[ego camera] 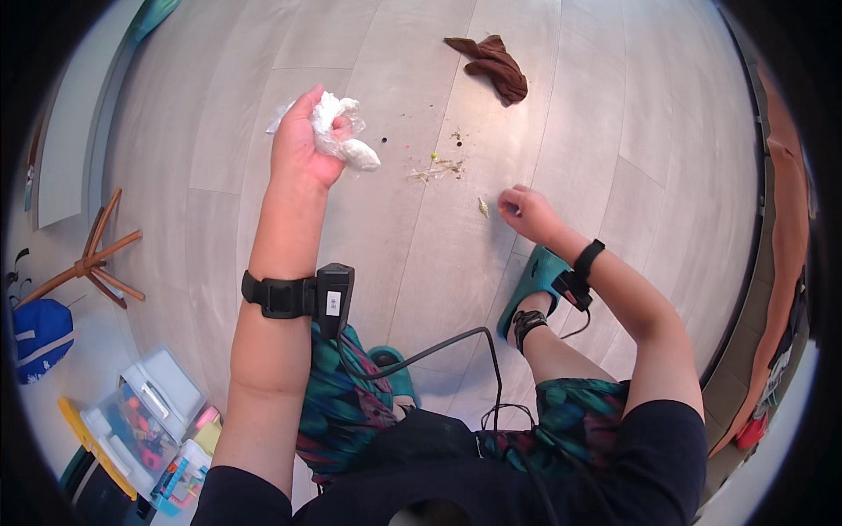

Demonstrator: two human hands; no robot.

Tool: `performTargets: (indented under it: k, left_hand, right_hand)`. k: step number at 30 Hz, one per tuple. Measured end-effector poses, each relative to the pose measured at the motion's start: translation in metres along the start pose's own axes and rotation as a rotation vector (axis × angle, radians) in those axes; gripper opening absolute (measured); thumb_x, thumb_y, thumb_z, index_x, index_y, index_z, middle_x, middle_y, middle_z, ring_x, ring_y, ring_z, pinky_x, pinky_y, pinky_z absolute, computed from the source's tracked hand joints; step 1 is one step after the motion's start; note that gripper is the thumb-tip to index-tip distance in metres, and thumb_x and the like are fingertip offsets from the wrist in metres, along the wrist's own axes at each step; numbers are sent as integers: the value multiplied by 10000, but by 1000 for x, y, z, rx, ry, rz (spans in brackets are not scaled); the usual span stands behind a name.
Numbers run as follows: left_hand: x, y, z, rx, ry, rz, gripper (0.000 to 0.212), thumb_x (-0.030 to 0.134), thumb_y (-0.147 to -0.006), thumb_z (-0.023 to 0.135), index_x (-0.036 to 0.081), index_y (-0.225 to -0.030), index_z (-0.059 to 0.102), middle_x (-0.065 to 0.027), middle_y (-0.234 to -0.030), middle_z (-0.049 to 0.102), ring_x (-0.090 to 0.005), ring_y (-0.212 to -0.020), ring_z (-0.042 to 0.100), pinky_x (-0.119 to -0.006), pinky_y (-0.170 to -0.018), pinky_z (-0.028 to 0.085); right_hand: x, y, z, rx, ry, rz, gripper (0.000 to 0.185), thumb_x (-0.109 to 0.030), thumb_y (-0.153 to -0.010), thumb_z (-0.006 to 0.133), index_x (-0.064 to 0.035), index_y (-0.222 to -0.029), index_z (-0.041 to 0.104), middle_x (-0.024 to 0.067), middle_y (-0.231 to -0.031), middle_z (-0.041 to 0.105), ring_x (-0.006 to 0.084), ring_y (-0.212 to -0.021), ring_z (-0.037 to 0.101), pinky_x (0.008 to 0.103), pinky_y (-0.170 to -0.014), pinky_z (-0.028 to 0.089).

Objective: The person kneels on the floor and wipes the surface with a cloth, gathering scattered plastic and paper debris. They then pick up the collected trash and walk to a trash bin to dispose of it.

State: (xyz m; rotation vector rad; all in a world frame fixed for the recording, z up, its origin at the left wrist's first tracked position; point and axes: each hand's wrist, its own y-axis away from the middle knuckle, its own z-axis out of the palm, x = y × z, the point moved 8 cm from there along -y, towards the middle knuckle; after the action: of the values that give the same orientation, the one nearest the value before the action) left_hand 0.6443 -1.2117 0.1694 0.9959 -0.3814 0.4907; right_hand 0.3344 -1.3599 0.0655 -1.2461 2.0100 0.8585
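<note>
My left hand (pixel 308 141) is closed around crumpled white tissue and clear plastic (pixel 342 131), held above the floor. Lower right of the debris, my right hand (pixel 525 212) has curled fingers close to the floor; a small thing seems to lie between them, too little shown to name. Just left of those fingers lies a small pale yellowish scrap (pixel 483 207). Between my hands a little pile of thin pale bits and crumbs (pixel 442 171) is scattered, with a small yellow-green ball (pixel 434 156) and a small black round piece (pixel 459 144) beside it.
A crumpled brown cloth (pixel 500 69) lies on the floor ahead. At left are a wooden stand (pixel 85 263), a blue bag (pixel 43 338) and a clear plastic box of toys (pixel 141 421). A sofa (pixel 740 342) runs along the right. A black cable (pixel 454 338) hangs from my left wrist device.
</note>
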Motion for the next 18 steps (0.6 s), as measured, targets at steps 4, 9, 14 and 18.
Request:
performTargets:
  k: [4, 9, 14, 18]
  left_hand:
    - [-1, 6, 1, -32, -23, -17, 264, 195, -939, 689, 79, -1013, 464, -70, -790, 521, -169, -605, 519, -301, -484, 435]
    - [6, 11, -5, 2, -17, 4, 272, 178, -942, 682, 74, -1063, 461, -120, -887, 544, -191, -617, 513, -301, -486, 410]
    - [6, 11, -9, -21, -6, -11, 265, 168, -940, 680, 69, -1075, 474, -144, -937, 568, -205, -624, 520, -302, -491, 407]
    - [-2, 10, -7, -41, -46, -5, 249, 176, -939, 680, 63, -1059, 493, -138, -915, 579, -211, -618, 533, -308, -493, 415]
  right_hand:
    - [-7, -21, 11, 80, 22, -133, 23, -49, -821, 601, -37, -838, 592, 191, -832, 581, 417, -866, 561, 486, -777, 490]
    - [-26, -17, 50, -4, 273, -282, 122, 8, -780, 568, -33, -892, 591, 169, -988, 565, 390, -940, 551, 476, -808, 505]
    - [-32, -25, 55, -85, 236, -212, 116, 10, -795, 565, -41, -890, 607, 163, -956, 573, 386, -926, 574, 472, -795, 505]
    - [-26, -76, 20, 187, 21, -93, 39, -23, -873, 586, -34, -870, 623, 172, -885, 598, 401, -895, 591, 466, -801, 497]
